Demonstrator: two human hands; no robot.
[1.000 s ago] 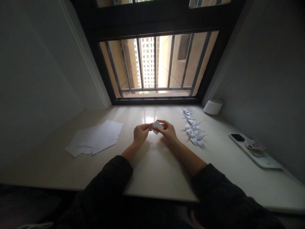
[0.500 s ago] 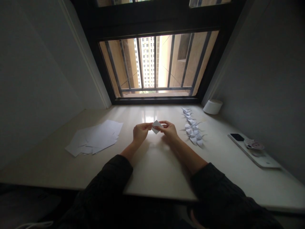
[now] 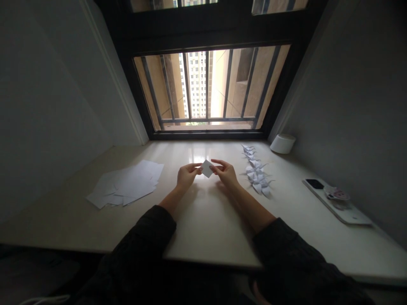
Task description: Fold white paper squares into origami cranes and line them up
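A small folded piece of white paper [image 3: 207, 168], diamond-shaped from here, is held up just above the sill between both hands. My left hand [image 3: 188, 174] pinches its left corner between thumb and fingers. On the opposite corner, my right hand [image 3: 226, 173] grips with the thumb in front, its index finger stretched out above the paper. To the right stands a row of folded paper cranes [image 3: 257, 173], set close together. A loose stack of white paper sheets [image 3: 130, 182] lies spread out on the left.
The pale windowsill [image 3: 210, 228] is glossy and ends at a front edge near my forearms. At the right lie a phone [image 3: 337, 203] with a round grip on its back and a white cylindrical object [image 3: 282, 144] against the wall. A dark-framed window [image 3: 208, 134] closes the back.
The folded paper has turned slightly and shows more of its face. My right fingers have shifted outward and the index finger has lifted off. The cranes and sheets are unmoved.
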